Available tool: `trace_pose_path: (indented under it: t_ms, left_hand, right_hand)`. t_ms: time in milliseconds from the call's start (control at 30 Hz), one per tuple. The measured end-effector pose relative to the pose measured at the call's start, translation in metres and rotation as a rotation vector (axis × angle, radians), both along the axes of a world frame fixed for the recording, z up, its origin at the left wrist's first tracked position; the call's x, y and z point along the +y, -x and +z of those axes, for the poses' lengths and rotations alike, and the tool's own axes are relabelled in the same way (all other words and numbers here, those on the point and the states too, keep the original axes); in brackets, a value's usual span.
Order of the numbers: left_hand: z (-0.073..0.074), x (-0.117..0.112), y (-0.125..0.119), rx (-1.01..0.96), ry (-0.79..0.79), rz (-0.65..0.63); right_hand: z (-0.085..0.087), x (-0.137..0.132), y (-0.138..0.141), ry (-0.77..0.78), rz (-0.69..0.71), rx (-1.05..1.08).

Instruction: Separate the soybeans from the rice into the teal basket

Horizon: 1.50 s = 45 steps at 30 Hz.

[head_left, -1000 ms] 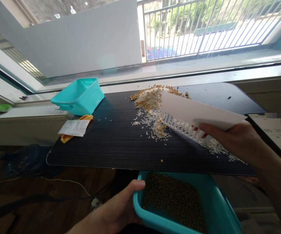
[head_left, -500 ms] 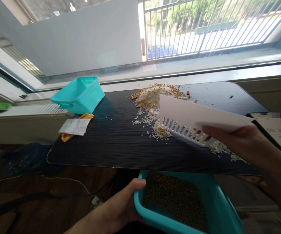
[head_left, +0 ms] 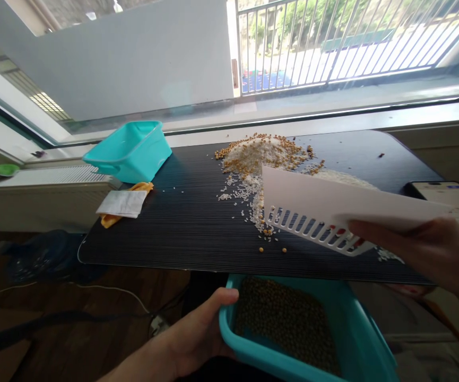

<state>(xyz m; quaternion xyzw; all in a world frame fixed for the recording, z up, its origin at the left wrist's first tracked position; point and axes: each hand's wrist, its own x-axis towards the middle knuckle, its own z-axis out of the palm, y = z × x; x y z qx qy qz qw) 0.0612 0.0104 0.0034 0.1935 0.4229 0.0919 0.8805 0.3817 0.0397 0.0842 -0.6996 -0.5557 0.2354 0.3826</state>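
Note:
My right hand (head_left: 424, 250) grips a white slotted plastic sieve basket (head_left: 325, 209), tilted on its side over the black ribbed mat (head_left: 165, 223). Beyond the basket lies a heap of white rice mixed with yellow beans (head_left: 259, 154). A few loose beans (head_left: 271, 248) sit near the mat's front edge. My left hand (head_left: 197, 331) holds the rim of a teal tub (head_left: 356, 339) just below that edge; the tub holds brownish-yellow beans (head_left: 285, 323).
A second teal tub (head_left: 131, 151) stands tilted at the mat's back left, with a white packet on a yellow cloth (head_left: 121, 204) beside it. A phone (head_left: 448, 197) lies at the right. A window ledge and railing run behind; cables cross the floor at the left.
My right hand has drawn the white basket toward the front edge, uncovering more of the heap and leaving a few beans near the edge. The left hand and tub have stayed put.

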Motion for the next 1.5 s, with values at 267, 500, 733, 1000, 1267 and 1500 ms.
trace_pose_path:
  t_ms: [267,500,733,1000,1267,1500]
  left_hand:
    - [0.002,0.0,-0.002,-0.023,0.001,-0.013]
    - [0.004,0.001,-0.003,0.011,-0.016,-0.016]
    - [0.004,-0.002,-0.001,-0.006,-0.018,-0.015]
    - [0.003,0.0,0.0,-0.023,-0.023,-0.03]
    - [0.005,0.0,0.0,-0.049,-0.01,-0.002]
    - [0.004,0.0,-0.001,-0.035,-0.022,-0.014]
  right_hand:
    - [-0.024,-0.026,-0.023,0.078,-0.073,0.015]
    - [-0.024,-0.023,-0.004,-0.087,-0.142,-0.067]
    - [-0.015,-0.017,-0.012,-0.008,-0.012,-0.013]
    - [0.005,-0.007,0.013,0.002,0.131,0.076]
    - [-0.011,-0.023,-0.003,0.078,0.401,0.088]
    - [-0.021,-0.036,-0.026,0.084,0.146,0.059]
